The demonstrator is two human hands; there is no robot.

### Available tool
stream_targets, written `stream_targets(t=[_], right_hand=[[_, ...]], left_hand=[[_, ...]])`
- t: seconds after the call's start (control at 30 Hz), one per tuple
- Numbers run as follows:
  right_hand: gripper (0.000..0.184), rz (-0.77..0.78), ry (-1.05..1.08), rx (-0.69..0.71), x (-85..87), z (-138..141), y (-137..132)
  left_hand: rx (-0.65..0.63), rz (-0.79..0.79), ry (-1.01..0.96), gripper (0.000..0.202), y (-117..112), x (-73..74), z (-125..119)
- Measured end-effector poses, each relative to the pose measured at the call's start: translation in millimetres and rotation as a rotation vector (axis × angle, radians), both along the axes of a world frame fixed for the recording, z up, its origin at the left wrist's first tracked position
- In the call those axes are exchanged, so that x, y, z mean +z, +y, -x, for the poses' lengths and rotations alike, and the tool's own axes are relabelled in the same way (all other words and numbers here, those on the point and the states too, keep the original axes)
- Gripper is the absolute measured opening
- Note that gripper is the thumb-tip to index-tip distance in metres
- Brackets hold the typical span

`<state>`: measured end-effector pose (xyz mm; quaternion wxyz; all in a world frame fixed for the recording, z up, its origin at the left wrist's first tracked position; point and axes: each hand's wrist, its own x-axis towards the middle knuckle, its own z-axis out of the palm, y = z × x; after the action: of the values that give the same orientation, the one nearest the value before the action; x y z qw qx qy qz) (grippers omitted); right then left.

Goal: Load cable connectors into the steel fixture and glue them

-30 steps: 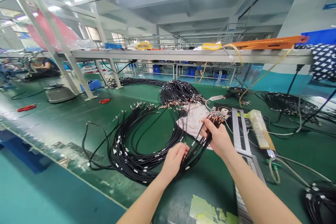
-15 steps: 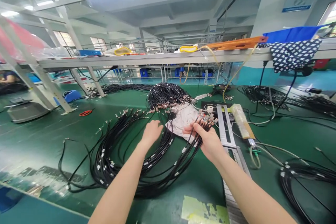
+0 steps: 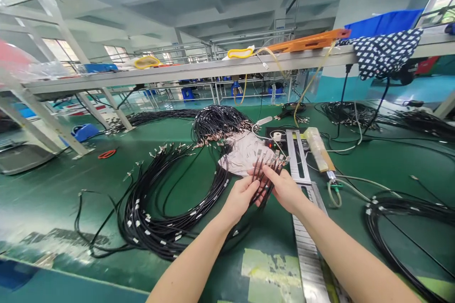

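Head view | left hand (image 3: 239,202), right hand (image 3: 283,191) | fingers clamped together on black coax cable bundle with metal connectors (image 3: 267,175) | over green rubber bench mat (image 3: 355,163)

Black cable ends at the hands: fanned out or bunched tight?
Fanned out: the metal connector ends stand apart above the right hand.

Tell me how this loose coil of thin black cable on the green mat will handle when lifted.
The thin black cable coil will probably sag floppily, since its strands lie in slack curves. Its small metal end connectors could well snag neighbouring strands.
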<state>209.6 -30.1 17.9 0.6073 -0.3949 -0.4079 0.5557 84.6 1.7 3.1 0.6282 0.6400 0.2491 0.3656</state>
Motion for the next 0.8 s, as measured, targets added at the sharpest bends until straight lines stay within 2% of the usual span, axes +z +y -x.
stream_targets(t=[0.23, 0.4, 0.5, 0.67, 0.8], right_hand=[[0.038, -0.054, 0.049, 0.067, -6.4, -7, -4], [0.037, -0.062, 0.036, 0.095, -14.5, -13, -6], [0.034, -0.058, 0.035, 0.061, -20.6, -16, -6], [0.032, -0.071, 0.085, -0.077, -27.3, -18, -4], [0.031, -0.069, 0.096, -0.079, -28.6, -20, -4]], left_hand=[[0.105, 0.063, -0.038, 0.039, -3, -7.3, -2], [0.077, 0.089, 0.019, 0.041, -3, -10.1, -4], [0.074, 0.067, 0.058, 0.041, -5, -12.3, -6], [0.158, -0.040, 0.132, 0.038, -3, -17.7, -6], [0.095, -0.111, 0.209, 0.031, -4, -18.8, -5]])
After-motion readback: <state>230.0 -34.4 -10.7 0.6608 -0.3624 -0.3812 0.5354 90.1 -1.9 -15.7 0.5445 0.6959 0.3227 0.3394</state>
